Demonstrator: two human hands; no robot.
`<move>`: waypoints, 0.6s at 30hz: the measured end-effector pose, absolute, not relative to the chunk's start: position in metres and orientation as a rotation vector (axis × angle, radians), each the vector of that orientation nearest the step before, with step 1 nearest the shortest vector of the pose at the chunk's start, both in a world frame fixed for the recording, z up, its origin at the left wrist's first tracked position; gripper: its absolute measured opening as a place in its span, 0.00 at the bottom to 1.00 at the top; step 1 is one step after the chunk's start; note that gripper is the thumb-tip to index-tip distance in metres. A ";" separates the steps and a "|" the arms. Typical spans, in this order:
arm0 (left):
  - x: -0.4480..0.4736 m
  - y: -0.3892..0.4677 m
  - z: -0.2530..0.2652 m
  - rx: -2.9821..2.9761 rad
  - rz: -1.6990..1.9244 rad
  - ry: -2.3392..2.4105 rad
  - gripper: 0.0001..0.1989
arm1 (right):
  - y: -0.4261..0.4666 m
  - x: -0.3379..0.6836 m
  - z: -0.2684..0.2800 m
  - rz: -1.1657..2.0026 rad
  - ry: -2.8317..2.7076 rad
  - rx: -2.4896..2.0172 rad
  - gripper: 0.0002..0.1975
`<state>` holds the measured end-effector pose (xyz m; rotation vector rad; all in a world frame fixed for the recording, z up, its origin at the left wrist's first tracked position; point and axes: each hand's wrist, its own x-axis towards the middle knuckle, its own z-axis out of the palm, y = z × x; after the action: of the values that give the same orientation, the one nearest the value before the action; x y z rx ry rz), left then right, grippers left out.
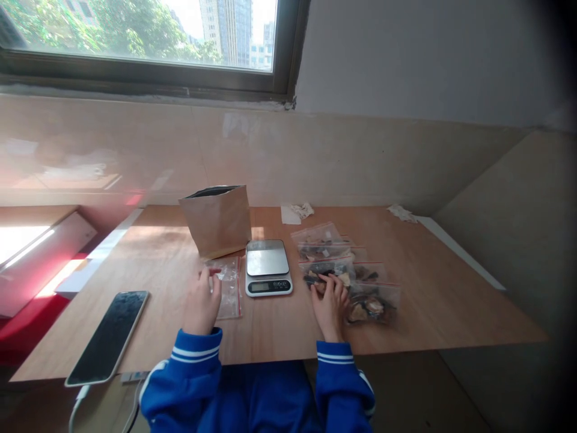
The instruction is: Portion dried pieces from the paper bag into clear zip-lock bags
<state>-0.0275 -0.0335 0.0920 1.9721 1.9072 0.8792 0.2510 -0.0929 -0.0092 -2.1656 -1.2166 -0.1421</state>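
Over a clear zip bag of dark and tan pieces [328, 268], right hand [330, 297] with fingers bent onto the plastic; impossible to tell whether gripping. Over flat clear plastic bags with red seal strips [231, 294], left hand [201, 300], loosely curled; pinching or merely hovering, unclear. Between both, a white rectangular digital scale with shiny metal plate [267, 258]. Left of the scale, behind the left hand, an upright, open-topped tan pouch [220, 219]. Around the right hand, more filled clear bags [373, 305], overlapping on the brown wooden table [442, 307]. Farther left, a black-screened phone [110, 337], plugged into a white cable [81, 395].
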 end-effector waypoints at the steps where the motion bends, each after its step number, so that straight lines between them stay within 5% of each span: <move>1: -0.022 -0.034 0.096 1.984 0.889 1.860 0.14 | -0.093 0.252 -0.010 -0.135 -1.202 -2.144 0.14; 11: -0.008 -0.031 0.034 2.080 0.376 1.933 0.19 | -0.099 0.259 0.046 0.168 -0.915 -1.590 0.16; 18: -0.016 -0.028 0.054 2.024 0.707 1.713 0.17 | -0.095 0.214 0.077 0.748 -0.593 -1.240 0.18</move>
<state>-0.0160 -0.0284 0.0536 2.0238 1.7134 0.7070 0.2135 -0.0948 0.0768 -1.2401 -0.5928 0.7476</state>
